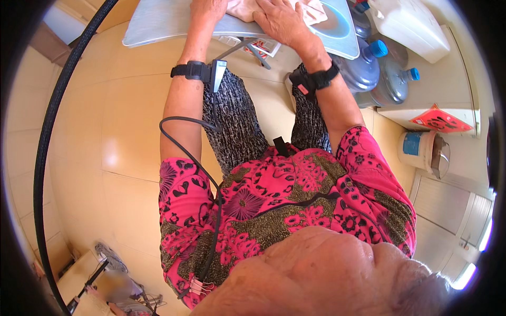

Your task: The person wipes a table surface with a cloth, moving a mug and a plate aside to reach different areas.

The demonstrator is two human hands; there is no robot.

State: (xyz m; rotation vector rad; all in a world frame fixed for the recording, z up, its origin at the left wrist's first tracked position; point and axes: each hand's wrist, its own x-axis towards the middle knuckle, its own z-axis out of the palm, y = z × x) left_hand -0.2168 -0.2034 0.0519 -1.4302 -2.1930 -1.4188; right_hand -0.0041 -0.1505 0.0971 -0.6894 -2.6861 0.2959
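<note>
A pale pink cloth [243, 10] lies on a light blue folding table [166, 23] at the top of the view. My right hand [281, 19] rests on the cloth with its fingers apart. Part of the cloth reaches over a round blue pattern [336, 23] on the tabletop. My left hand [209, 8] is at the cloth's left edge; the frame's top edge cuts off its fingers, so its grip is hidden. Black straps circle both wrists, and a cable runs from the device [218, 75] on the left one.
Large water bottles [361, 67] with blue caps stand right of the table, beside a white plastic jug [411, 27]. A white bucket [415, 148] is farther right. Under the table are its metal legs [259, 55]. Another person [122, 302] is at the lower left. A thick black cable [43, 158] arcs along the left.
</note>
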